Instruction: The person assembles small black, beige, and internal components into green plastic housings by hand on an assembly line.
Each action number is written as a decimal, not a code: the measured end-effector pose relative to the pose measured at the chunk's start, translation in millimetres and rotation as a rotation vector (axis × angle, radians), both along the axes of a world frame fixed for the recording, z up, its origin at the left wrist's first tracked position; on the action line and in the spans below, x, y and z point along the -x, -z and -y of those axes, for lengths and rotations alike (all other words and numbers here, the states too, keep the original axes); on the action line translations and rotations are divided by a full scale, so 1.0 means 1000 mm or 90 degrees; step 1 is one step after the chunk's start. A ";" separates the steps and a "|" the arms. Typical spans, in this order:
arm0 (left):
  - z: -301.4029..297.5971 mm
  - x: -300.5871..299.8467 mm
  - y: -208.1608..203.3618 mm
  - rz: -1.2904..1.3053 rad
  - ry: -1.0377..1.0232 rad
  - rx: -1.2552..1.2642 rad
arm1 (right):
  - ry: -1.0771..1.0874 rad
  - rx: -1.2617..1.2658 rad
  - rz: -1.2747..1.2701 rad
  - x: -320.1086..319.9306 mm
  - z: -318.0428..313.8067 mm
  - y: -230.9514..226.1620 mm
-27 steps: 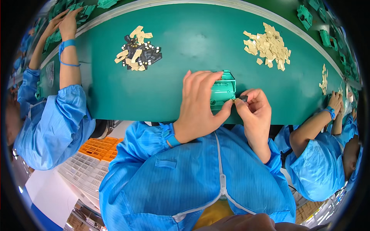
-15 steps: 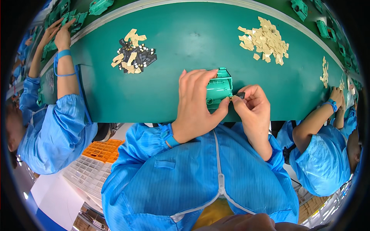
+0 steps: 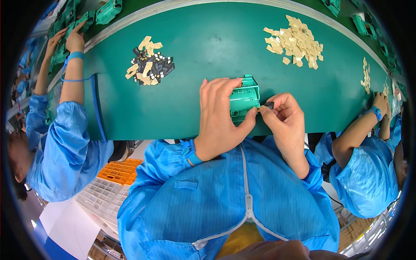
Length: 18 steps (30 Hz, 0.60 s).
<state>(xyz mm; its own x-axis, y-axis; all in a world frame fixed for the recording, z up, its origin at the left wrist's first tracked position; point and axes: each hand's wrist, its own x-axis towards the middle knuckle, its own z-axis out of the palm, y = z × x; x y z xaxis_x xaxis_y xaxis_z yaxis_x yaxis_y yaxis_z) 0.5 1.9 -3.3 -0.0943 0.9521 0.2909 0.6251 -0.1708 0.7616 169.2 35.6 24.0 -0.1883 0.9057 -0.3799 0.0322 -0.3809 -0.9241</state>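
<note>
My left hand is wrapped round a green plastic housing, holding it just above the table near its front edge. At the housing's lower right corner, my right hand pinches a small black piece between thumb and fingers. Its gold-coloured end touches or nearly touches the corner, where the left thumb also rests. The fingertips hide the exact contact. Further off to the left lies a pile of black pieces mixed with beige paper scraps.
A large heap of beige scraps lies at the far right of the green table. Co-workers in blue smocks sit left and right. More green housings stand beyond the pale rail. An orange crate is below left.
Both hands keep nearly the same hold on the housing and black piece. The view has shifted slightly. The left co-worker's arms have moved a little.
</note>
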 end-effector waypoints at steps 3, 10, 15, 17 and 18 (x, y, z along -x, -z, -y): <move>0.000 0.001 0.000 -0.001 0.005 -0.008 | -0.019 0.004 0.024 -0.003 -0.002 -0.001; 0.001 -0.001 -0.002 -0.033 -0.006 0.010 | -0.071 -0.058 0.128 -0.012 -0.010 -0.002; 0.000 -0.005 -0.006 -0.028 -0.002 0.015 | -0.096 0.005 0.115 -0.021 -0.020 -0.007; 0.000 -0.005 -0.007 -0.039 -0.011 0.027 | -0.124 0.007 0.131 -0.022 -0.024 -0.009; 0.000 -0.005 -0.008 -0.048 -0.001 0.026 | -0.114 0.007 0.122 -0.023 -0.025 -0.009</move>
